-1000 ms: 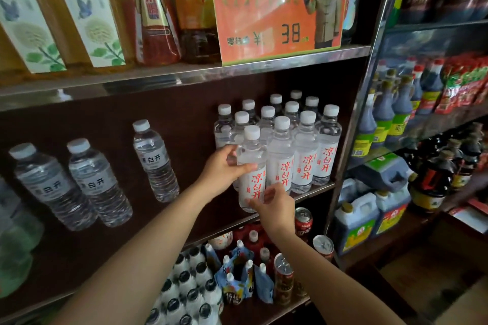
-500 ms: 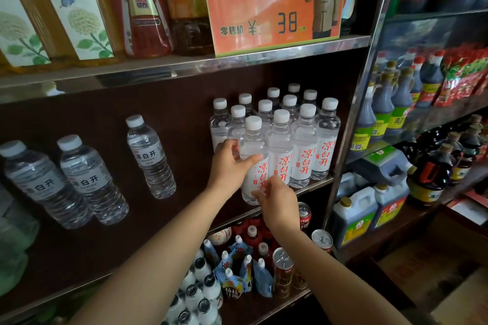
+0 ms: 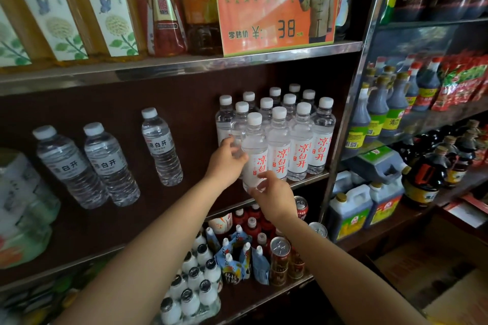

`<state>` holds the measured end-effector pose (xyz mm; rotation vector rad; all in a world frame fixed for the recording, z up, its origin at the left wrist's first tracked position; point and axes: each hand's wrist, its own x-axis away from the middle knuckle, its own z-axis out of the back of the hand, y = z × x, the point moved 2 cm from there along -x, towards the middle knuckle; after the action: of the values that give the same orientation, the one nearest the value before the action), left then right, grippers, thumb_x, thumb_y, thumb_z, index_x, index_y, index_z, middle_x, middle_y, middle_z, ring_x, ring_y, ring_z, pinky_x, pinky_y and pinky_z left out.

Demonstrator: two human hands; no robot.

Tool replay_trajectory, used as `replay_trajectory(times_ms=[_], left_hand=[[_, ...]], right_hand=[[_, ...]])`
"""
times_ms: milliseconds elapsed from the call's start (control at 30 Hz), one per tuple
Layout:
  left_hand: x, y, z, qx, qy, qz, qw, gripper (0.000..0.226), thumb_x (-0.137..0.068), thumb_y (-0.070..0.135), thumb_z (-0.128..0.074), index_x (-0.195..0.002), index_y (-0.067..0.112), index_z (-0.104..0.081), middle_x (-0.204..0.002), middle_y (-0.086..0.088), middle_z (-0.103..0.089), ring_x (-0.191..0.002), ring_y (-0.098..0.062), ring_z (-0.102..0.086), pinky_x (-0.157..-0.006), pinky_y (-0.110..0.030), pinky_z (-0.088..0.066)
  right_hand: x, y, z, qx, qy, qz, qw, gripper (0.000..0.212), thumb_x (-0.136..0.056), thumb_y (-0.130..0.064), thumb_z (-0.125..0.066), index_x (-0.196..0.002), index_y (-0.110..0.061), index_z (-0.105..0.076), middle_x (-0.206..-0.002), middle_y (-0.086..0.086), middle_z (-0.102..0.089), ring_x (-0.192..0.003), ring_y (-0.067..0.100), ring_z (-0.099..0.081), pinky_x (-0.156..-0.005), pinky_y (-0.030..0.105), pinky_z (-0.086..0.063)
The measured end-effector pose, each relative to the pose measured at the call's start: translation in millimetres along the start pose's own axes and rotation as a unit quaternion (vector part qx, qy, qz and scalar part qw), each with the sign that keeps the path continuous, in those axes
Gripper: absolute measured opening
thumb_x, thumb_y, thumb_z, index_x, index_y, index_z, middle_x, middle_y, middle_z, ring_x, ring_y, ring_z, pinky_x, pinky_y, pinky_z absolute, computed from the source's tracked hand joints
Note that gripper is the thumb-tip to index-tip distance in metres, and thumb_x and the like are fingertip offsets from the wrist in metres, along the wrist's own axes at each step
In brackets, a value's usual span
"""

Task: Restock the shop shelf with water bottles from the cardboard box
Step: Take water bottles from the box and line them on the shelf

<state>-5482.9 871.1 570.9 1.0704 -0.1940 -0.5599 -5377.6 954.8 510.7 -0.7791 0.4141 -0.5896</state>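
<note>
Placing step: both hands on front water bottle [image 3: 254,155], left hand [image 3: 227,160] gripping its side, right hand [image 3: 274,196] pinching its base, at shelf [image 3: 309,179] edge beside the red-label row. Next: seat it flush, let go, fetch another from cardboard box [image 3: 433,282].

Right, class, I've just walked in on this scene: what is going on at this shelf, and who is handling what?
A person is stocking a shop shelf with bottled water. Both hands are on one red-lettered water bottle at the front left of a standing group: the left hand grips its side, the right hand holds its base. The bottle is at the shelf's front edge, beside its neighbours. Three grey-labelled water bottles stand apart to the left. A cardboard box sits at lower right.
</note>
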Motion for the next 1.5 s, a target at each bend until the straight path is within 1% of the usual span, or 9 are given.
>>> replay_trajectory(times_ms=[167,300,400,467,633,867,1033,1267,1500], left_hand=[[37,-3,20,-0.080,-0.024,-0.004,0.996,0.048,-0.089,0.019,-0.063,-0.135,0.013,-0.050,-0.136,-0.006,-0.054,-0.118,-0.016,-0.055,-0.089,-0.017,-0.036],[81,-20,46,-0.192,-0.054,0.006,0.980,0.049,-0.089,0.031,-0.062,-0.135,0.017,-0.050,-0.138,-0.005,-0.053,-0.123,-0.019,-0.053,-0.104,-0.030,-0.041],[127,-28,60,-0.348,-0.080,-0.021,0.934,0.052,-0.090,0.039,-0.057,-0.137,0.019,-0.048,-0.138,-0.007,-0.053,-0.125,-0.022,-0.051,-0.104,-0.034,-0.041],[160,-33,65,-0.389,-0.092,-0.016,0.916,0.053,-0.091,0.043,-0.055,-0.138,0.019,-0.046,-0.138,-0.005,-0.052,-0.125,-0.023,-0.050,-0.103,-0.038,-0.042],[242,-67,62,-0.385,-0.100,0.037,0.917,0.056,-0.092,0.046,-0.053,-0.139,0.017,-0.044,-0.139,-0.006,-0.052,-0.120,-0.024,-0.054,-0.097,-0.035,-0.046],[326,-136,50,-0.322,-0.134,0.125,0.929,0.059,-0.091,0.040,-0.058,-0.141,0.014,-0.043,-0.145,-0.007,-0.046,-0.131,-0.023,-0.045,-0.106,-0.030,-0.039],[360,-195,33,-0.253,-0.167,0.179,0.936,0.056,-0.089,0.035,-0.062,-0.139,0.014,-0.045,-0.139,-0.006,-0.051,-0.126,-0.019,-0.050,-0.102,-0.027,-0.040],[389,-305,-33,-0.142,-0.209,0.255,0.934,0.060,-0.085,0.029,-0.070,-0.138,0.021,-0.045,-0.136,-0.001,-0.050,-0.116,-0.018,-0.055,-0.090,-0.029,-0.049],[399,-422,-137,-0.132,-0.253,0.218,0.933,0.075,-0.076,0.027,-0.078,-0.141,0.020,-0.040,-0.139,0.001,-0.049,-0.117,-0.016,-0.053,-0.096,-0.027,-0.044]], right_hand=[[25,-6,19,0.004,-0.040,0.008,0.999,0.058,-0.084,-0.035,-0.070,-0.134,-0.019,-0.044,-0.109,0.000,-0.068,-0.100,0.018,-0.064,-0.086,0.036,-0.053],[54,-7,35,0.040,-0.068,0.040,0.996,0.051,-0.082,-0.029,-0.073,-0.127,-0.014,-0.053,-0.114,0.005,-0.067,-0.105,0.021,-0.062,-0.087,0.031,-0.051],[82,-5,41,0.081,-0.084,0.064,0.991,0.055,-0.081,-0.033,-0.073,-0.128,-0.010,-0.056,-0.122,0.009,-0.063,-0.111,0.024,-0.059,-0.087,0.027,-0.045],[103,-1,40,0.098,-0.091,0.073,0.988,0.057,-0.079,-0.036,-0.074,-0.126,-0.010,-0.057,-0.122,0.010,-0.063,-0.111,0.025,-0.059,-0.083,0.026,-0.043],[164,18,21,0.111,-0.159,0.068,0.979,0.045,-0.080,-0.039,-0.072,-0.114,-0.011,-0.061,-0.109,0.009,-0.065,-0.103,0.028,-0.061,-0.071,0.029,-0.043],[245,53,-26,0.089,-0.253,0.018,0.963,0.065,-0.082,-0.039,-0.072,-0.136,-0.013,-0.048,-0.131,0.007,-0.057,-0.118,0.024,-0.055,-0.092,0.032,-0.047],[282,89,-73,0.082,-0.288,-0.030,0.954,0.063,-0.080,-0.039,-0.075,-0.132,-0.013,-0.051,-0.126,0.005,-0.059,-0.113,0.021,-0.058,-0.085,0.026,-0.045],[330,174,-155,0.073,-0.276,-0.116,0.951,0.064,-0.083,-0.033,-0.072,-0.135,-0.008,-0.045,-0.129,0.009,-0.057,-0.117,0.025,-0.055,-0.090,0.032,-0.048],[380,306,-255,0.057,-0.275,-0.196,0.939,0.065,-0.077,-0.029,-0.077,-0.129,-0.008,-0.044,-0.123,0.009,-0.058,-0.112,0.028,-0.058,-0.091,0.040,-0.050]])
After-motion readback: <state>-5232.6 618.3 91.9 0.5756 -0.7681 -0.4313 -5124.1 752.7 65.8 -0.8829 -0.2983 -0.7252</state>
